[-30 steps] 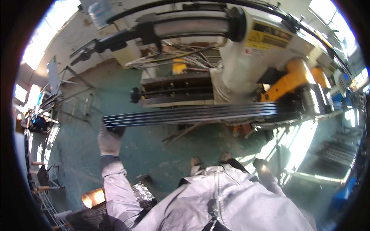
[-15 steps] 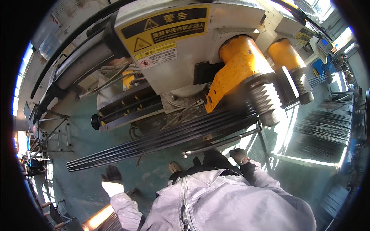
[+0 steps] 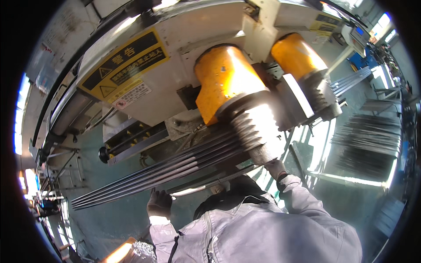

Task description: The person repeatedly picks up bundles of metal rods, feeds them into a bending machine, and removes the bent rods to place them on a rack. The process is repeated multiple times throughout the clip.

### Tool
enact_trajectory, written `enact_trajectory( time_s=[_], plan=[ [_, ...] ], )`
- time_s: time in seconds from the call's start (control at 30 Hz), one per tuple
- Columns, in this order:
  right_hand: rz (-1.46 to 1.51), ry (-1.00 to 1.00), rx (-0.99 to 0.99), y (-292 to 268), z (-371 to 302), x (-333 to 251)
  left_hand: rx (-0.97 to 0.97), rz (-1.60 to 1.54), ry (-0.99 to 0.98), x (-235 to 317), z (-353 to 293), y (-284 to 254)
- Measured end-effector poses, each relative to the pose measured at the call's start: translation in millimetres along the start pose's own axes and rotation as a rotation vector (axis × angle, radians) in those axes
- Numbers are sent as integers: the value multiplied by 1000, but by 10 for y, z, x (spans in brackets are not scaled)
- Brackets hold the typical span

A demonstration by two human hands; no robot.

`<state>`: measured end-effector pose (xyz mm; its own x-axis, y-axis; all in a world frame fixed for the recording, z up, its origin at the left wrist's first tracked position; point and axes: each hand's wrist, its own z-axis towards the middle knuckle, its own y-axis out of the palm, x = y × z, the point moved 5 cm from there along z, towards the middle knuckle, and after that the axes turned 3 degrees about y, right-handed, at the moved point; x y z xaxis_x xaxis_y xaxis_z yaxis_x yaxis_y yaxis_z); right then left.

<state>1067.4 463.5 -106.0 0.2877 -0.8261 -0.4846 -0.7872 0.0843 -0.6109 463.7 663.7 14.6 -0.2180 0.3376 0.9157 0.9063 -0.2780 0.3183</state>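
My left hand [image 3: 159,204], in a dark glove, is raised just below a bundle of long dark metal rods [image 3: 149,173]. Its index finger stretches toward the rods; whether it touches them I cannot tell. Beside its fingertips lies the left end of a thin hose-like bar with a ribbed, spring-like stretch [image 3: 219,180]. My right hand [image 3: 275,168], also gloved, is up against the knurled lower end [image 3: 265,153] of a thick, ridged metal spindle under a yellow housing [image 3: 230,79]. Its fingers are mostly hidden there.
A large pale machine body [image 3: 175,48] with a yellow-black warning label [image 3: 125,61] fills the space ahead. A second yellow housing [image 3: 298,57] stands right of the first. On the right, a rack holds many thin rods [image 3: 368,140]. A stand [image 3: 66,168] is at far left.
The view has shifted, so the machine sits further left. My left hand has come right and closer to the bar's end. My right hand has risen to the knurled end.
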Motion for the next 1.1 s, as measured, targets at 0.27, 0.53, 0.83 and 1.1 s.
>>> enact_trajectory(
  time_s=[0.27,0.53,0.83,1.1],
  plan=[
    [-78,122,-82,99,-1365,321,173,-687,-284,-278,144,463],
    [286,-179,293,-725,-1444,-295,127,-412,3,483,-56,889],
    [1208,-320,113,-1787,-1611,-1947,-447,-1089,-259,1673,-167,1089],
    [1449,-435,74,-1884,-1377,-2445,-503,-1112,-426,1765,101,595]
  ],
)
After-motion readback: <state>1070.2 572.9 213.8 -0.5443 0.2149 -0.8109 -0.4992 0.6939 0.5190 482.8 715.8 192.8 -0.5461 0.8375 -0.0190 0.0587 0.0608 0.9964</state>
